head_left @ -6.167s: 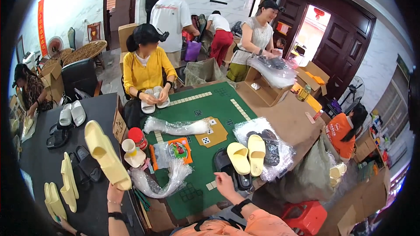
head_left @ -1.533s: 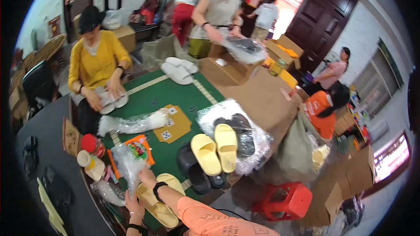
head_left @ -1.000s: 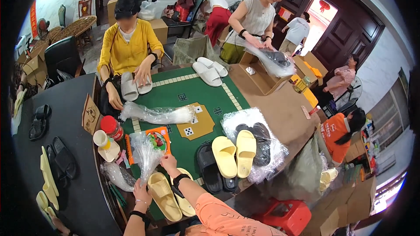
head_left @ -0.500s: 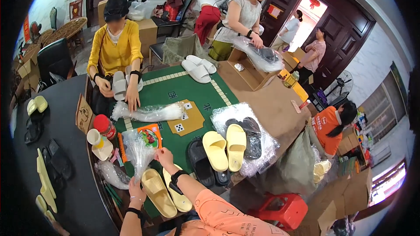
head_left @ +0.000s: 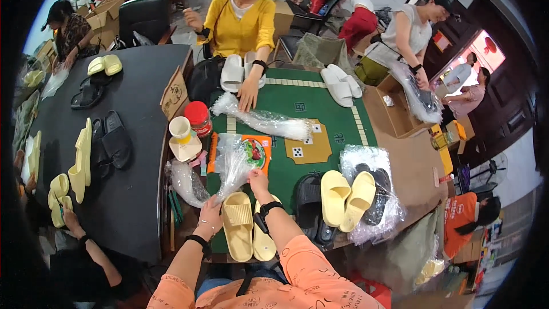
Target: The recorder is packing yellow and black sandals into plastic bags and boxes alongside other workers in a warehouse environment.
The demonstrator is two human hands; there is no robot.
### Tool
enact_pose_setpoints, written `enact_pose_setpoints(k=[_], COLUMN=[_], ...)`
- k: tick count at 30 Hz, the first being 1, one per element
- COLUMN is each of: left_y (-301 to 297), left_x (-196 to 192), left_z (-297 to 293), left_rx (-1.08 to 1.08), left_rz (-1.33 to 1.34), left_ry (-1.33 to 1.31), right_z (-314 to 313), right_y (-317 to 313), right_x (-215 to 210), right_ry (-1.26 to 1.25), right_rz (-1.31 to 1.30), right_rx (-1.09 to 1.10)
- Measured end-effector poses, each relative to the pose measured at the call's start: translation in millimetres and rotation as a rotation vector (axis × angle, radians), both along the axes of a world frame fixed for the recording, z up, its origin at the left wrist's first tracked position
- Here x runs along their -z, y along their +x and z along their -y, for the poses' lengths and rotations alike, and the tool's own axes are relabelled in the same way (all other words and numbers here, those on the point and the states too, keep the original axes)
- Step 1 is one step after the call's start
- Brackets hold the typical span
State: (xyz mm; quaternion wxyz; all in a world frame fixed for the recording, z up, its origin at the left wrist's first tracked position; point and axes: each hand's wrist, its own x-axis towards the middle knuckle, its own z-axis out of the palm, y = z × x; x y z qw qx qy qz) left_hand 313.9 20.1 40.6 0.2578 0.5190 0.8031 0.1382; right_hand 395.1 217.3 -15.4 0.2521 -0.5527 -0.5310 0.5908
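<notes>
My left hand (head_left: 210,215) is closed round the lower end of a bundle of thin clear plastic strands (head_left: 233,163), which fans out away from me. Beside its right edge my right hand (head_left: 258,181) has its fingers pinched together; whatever is between them is too small to make out. Under my wrists lie a pale yellow slipper (head_left: 237,229) and its mate (head_left: 264,245), partly covered by my right forearm. An orange packet (head_left: 262,147) lies behind the bundle on the green mat (head_left: 286,186).
Right of my arm sit yellow slippers (head_left: 334,194), black slippers (head_left: 309,197) and clear wrap (head_left: 366,157). A red-lidded jar (head_left: 198,115) and paper cup (head_left: 180,130) stand left. Across the table, a person in yellow (head_left: 243,23) touches another strand bundle (head_left: 263,121). More slippers lie on the dark table (head_left: 146,114).
The view has swung left, bringing more of the dark table and other workers into sight. My hands stay at the bundle. The person in yellow has raised one hand off the grey-white slippers.
</notes>
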Motion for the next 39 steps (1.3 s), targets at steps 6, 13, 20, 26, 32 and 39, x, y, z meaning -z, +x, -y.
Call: enact_pose_setpoints(k=[6, 13, 20, 26, 32, 39], left_y=[-3, -5, -4, -5, -4, -8], left_x=[4, -1, -1, -4, 8, 23], left_z=[13, 0, -4, -1, -9, 12], left_rx=[-0.007, -0.052, -0.042, -0.05, 0.019, -0.034], left_rz=[-0.057, -0.083, -0.053, -0.008, 0.018, -0.023], left_ry=[-0.045, -0.058, -0.146, -0.153, -0.027, -0.052], right_z=[-2, -32, -39, -38, -48, -26], right_y=[-9, 3, 25, 32, 52, 40], right_x=[-4, 12, -17, -37, -42, -72], right_ry=[0.083, 0.135, 0.025, -0.157, 0.046, 0.117], right_rz=[0.234, 0.04, -0.027, -0.128, -0.193, 0.037], right_rx=[-0.058, 0.035, 0.015, 0.036, -0.02, -0.07])
